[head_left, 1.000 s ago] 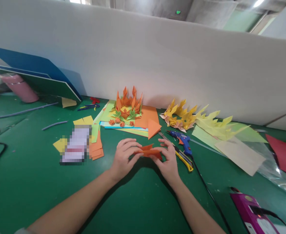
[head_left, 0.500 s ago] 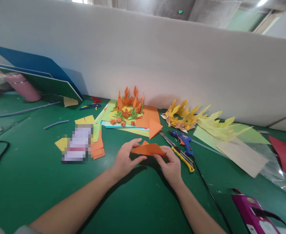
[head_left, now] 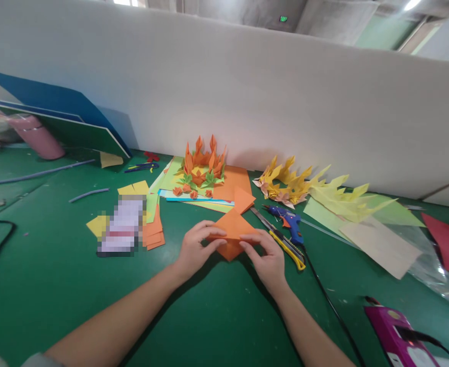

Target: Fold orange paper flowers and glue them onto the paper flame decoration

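Note:
An orange paper square [head_left: 232,228] lies unfolded on the green table [head_left: 56,285], set like a diamond. My left hand [head_left: 196,250] pinches its left corner between thumb and fingers. My right hand [head_left: 268,257] grips its right corner the same way. A crease runs across the sheet between my two hands. Just beyond it lies a folded orange triangle [head_left: 243,199].
Behind are folded orange paper flowers [head_left: 203,163] on coloured sheets and yellow ones [head_left: 289,183]. A yellow utility knife [head_left: 283,242] and blue glue gun [head_left: 289,221] with cable lie right of my hands. Orange squares [head_left: 151,232] stack left, a purple device [head_left: 396,336] lower right, a white partition behind.
The orange paper was a small folded shape held up, then a triangle; now it is opened into a full square lying on the table. Both hands stayed at its sides.

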Motion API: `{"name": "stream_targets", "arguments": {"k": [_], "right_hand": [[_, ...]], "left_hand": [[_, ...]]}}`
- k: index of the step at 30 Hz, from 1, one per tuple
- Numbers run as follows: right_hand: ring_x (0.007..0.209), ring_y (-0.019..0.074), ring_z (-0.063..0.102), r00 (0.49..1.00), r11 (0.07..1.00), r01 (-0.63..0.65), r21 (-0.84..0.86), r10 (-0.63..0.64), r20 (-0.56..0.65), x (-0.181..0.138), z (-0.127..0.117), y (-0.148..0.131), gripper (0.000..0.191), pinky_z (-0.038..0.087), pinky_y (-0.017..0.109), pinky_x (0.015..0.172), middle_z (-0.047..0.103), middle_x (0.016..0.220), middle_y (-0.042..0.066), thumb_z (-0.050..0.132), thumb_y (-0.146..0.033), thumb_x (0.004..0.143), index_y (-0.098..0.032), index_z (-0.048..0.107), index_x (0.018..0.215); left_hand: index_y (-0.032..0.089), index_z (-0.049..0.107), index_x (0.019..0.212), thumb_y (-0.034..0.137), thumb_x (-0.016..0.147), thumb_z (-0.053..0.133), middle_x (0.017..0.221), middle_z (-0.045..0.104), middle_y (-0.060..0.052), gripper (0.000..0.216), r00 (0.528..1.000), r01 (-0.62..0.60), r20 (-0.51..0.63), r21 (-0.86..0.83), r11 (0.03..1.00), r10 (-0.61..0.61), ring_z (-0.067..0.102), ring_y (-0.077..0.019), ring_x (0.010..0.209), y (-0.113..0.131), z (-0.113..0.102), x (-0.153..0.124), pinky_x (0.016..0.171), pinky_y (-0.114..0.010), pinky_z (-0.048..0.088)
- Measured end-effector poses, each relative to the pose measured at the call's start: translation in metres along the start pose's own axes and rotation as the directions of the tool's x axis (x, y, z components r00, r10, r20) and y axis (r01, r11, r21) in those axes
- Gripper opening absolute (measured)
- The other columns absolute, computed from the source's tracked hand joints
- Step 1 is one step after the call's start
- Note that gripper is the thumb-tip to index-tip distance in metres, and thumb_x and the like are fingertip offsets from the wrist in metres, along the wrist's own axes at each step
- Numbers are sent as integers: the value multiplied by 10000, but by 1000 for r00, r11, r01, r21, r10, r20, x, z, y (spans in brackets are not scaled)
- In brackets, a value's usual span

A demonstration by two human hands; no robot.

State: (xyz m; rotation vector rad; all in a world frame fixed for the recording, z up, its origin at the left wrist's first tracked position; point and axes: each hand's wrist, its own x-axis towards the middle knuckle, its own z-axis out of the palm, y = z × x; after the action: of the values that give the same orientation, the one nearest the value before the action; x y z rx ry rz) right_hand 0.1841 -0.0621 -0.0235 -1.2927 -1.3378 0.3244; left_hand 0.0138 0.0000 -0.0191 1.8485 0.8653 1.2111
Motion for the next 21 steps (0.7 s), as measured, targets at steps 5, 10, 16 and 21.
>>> {"name": "stream_targets", "arguments": {"k": [5,10,16,21], "right_hand": [[660,186,642,990,982,-142,124,143,-2,0,2,-3,58,536,307,588,700,701,23,678,-278,707,-235,716,712],[732,212,675,966,949,-257,181,256,32,0,2,0,110,553,355,687,731,766,37,710,-291,666,-216,712,746],[790,222,684,946,889,-325,321,311,95,0,2,1,368,565,360,685,712,909,51,719,-325,672,-218,603,1005],[732,200,669,943,905,-332,266,313,114,-1,2,2,227,552,317,649,697,807,35,724,-338,659,-202,637,819]], "left_hand": [[208,732,712,311,642,746,771,702,-49,126,975,213,-26,-169,962,-220,648,-173,710,0,3,1,595,-270,542],[170,698,759,312,573,784,761,690,-16,249,897,426,54,-373,824,-439,595,-105,577,5,3,3,546,-229,507],[218,531,1132,324,526,832,829,706,-12,685,801,561,228,-608,561,-553,654,-138,706,13,4,4,614,-241,522],[205,565,1011,343,520,843,981,700,-64,581,718,655,369,-647,391,-591,669,-170,773,19,5,3,664,-275,525]]}}
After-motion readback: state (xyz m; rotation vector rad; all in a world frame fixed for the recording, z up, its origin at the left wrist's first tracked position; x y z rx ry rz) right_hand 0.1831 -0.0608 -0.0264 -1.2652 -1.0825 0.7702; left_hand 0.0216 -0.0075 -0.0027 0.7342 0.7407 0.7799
